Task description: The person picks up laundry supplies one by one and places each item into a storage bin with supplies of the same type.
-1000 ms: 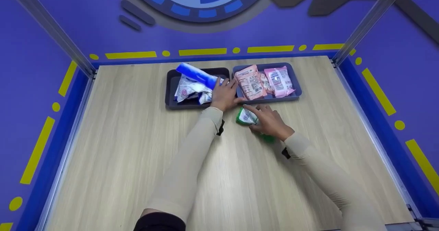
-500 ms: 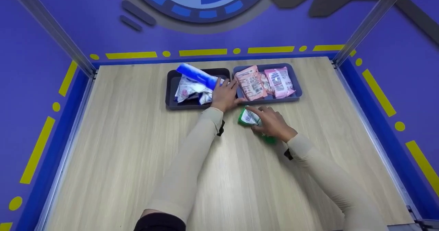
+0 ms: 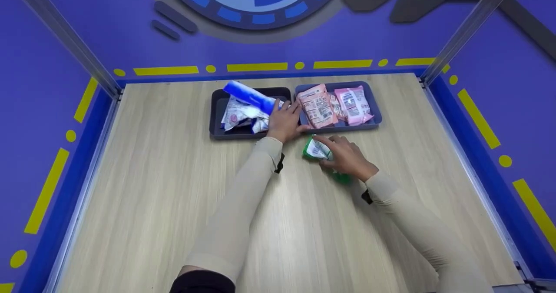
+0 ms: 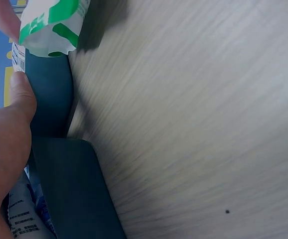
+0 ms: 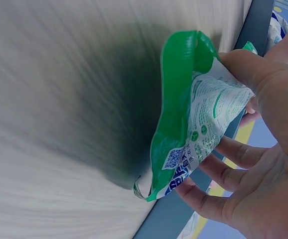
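My right hand (image 3: 347,157) holds a green-and-white plastic packet (image 5: 211,112) between thumb and fingers, over the table just in front of the right tray (image 3: 369,125). One green end sticks out below the palm in the head view. My left hand (image 3: 284,120) lies with spread fingers where the two trays meet. Its fingers reach over the dark left tray (image 3: 217,133) and its thumb points along the right tray's near edge. Blue-and-white packets (image 3: 236,112) fill the left tray, a long blue strip (image 3: 248,95) slanting across them, partly hidden by my left hand.
In the right tray lie a peach-coloured packet (image 3: 319,107) and a pink packet (image 3: 354,106), with a smaller one between them. The wooden table (image 3: 173,188) is bounded by blue walls (image 3: 173,49) at the back and both sides.
My right hand has shifted slightly right and towards me with the green-and-white packet, mostly in the first half second. The left hand and both trays have stayed put.
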Demonstrator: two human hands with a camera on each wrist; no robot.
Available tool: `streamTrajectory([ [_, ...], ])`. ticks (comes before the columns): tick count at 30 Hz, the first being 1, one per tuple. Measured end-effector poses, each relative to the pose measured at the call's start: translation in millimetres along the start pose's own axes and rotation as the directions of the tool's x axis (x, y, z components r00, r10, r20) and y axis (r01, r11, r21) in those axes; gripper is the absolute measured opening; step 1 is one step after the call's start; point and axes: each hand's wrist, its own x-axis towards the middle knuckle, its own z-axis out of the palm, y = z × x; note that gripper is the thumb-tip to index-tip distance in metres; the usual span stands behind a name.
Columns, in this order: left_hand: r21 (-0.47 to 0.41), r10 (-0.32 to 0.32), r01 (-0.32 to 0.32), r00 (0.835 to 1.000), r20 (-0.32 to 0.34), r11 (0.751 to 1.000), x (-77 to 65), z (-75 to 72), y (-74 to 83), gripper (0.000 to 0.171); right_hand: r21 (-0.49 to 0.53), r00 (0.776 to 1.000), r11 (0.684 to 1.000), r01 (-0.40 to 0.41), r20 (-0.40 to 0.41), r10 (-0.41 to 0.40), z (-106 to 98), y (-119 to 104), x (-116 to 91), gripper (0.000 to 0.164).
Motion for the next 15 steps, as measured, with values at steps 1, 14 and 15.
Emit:
streamTrajectory([
  [1,-0.002,0.001,-0.001,1.0,0.001,1.0,-0.3,-0.3,0.0,0.087,0.005,1.0,1.0,-0.001,0.0,0.001,-0.6,0.1,-0.6,0.078],
  [14,0.007,0.004,-0.004,1.0,-0.002,1.0,0.9,1.0,0.0,0.09,0.037,1.0,0.999,0.015,-0.016,-0.014,-10.4,3.6,-8.1,0.078],
  [15,0.01,0.004,-0.004,1.0,0.0,1.0,1.1,1.3,0.0,0.09,0.034,0.999,0.999,0.023,-0.023,-0.022,-11.0,4.3,-8.5,0.078],
])
